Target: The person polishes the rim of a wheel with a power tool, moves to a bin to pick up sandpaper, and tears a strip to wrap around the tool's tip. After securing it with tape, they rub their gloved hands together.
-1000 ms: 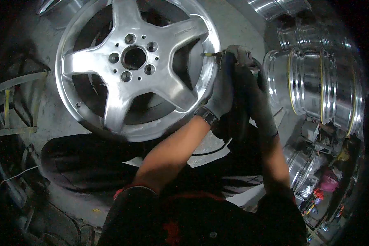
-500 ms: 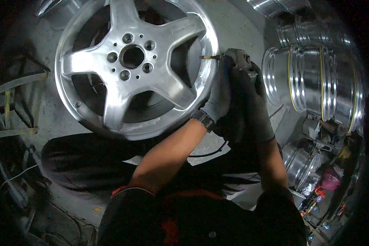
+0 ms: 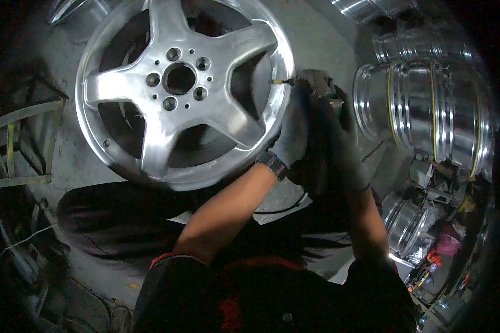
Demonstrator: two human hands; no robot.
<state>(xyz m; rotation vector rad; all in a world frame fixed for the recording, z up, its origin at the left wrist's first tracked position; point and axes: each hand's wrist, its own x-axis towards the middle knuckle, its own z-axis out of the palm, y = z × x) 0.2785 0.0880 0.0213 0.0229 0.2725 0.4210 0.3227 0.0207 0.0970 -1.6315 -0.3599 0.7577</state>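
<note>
The gloved left hand (image 3: 292,137) and right hand (image 3: 345,164) clamp the grey metal tool (image 3: 316,83); slipping could scratch the silver five-spoke wheel (image 3: 236,119).

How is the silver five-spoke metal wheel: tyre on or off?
Off: the silver five-spoke metal wheel shows only bare metal along its visible outer edge.

dim | glare on wheel (image 3: 114,87) | black vignette | curved edge distortion

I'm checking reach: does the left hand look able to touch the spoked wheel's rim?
Probably yes: the left hand is close beside the rim, nothing visibly between, though it seems busy gripping the power tool.
</note>
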